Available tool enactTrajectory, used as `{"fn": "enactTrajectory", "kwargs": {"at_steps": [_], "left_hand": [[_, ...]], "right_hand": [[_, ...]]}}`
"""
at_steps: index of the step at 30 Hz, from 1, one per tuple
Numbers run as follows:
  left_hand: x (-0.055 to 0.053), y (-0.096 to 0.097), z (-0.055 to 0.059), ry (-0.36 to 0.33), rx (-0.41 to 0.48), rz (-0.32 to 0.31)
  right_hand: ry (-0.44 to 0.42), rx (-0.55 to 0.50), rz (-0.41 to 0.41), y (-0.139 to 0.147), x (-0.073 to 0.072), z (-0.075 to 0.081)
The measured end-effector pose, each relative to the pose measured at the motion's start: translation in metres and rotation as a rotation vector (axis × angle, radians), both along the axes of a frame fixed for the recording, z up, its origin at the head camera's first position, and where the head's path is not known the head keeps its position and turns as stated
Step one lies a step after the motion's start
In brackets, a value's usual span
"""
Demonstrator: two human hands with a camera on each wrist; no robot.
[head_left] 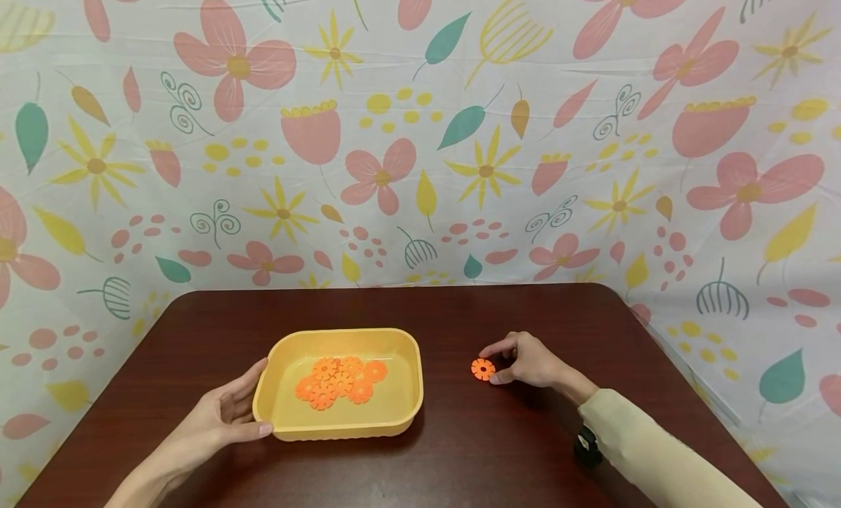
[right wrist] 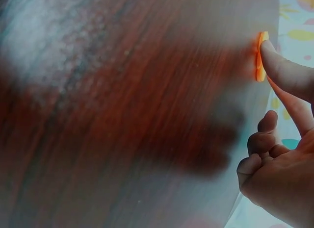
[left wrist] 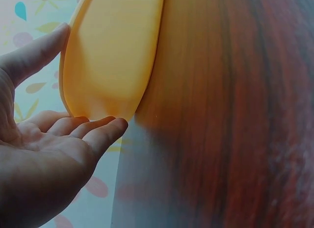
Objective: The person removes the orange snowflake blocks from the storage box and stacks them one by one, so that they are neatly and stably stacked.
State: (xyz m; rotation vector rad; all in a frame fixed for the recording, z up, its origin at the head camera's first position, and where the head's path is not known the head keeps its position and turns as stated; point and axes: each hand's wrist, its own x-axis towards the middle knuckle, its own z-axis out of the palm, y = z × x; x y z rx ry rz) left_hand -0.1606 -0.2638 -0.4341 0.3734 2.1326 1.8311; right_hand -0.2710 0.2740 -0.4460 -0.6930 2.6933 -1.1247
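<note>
A yellow rectangular tray (head_left: 338, 424) is left of centre on the table, with several orange notched plastic discs (head_left: 322, 398) lying in a loose cluster inside. My left hand (head_left: 220, 413) grips the tray's left end, thumb at the near corner and fingers along the side. The left wrist view shows that end of the tray (left wrist: 113, 56) between thumb and fingers; the discs are out of sight there. To the right of the tray, my right hand (head_left: 532, 362) pinches one orange notched disc (head_left: 482, 369) between thumb and index finger. Edge-on, this disc (right wrist: 262, 56) appears in the right wrist view.
The dark brown wooden table (head_left: 434, 311) has rounded far corners. Behind it hangs a white cloth (head_left: 420, 128) printed with flowers and leaves. A black band (head_left: 587, 447) is on the right wrist, below a pale sleeve (head_left: 650, 442).
</note>
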Motion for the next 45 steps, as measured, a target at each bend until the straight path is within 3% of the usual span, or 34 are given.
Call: {"fn": "enactTrajectory", "kwargs": {"at_steps": [31,45], "left_hand": [[-0.002,-0.001,-0.002,0.006,0.036,-0.018],[-0.003,-0.001,-0.002,0.007,0.016,-0.008]], "right_hand": [[0.005,0.006,-0.022,0.003,0.004,0.005],[0.006,0.033,-0.029,-0.001,0.001,0.019]]}}
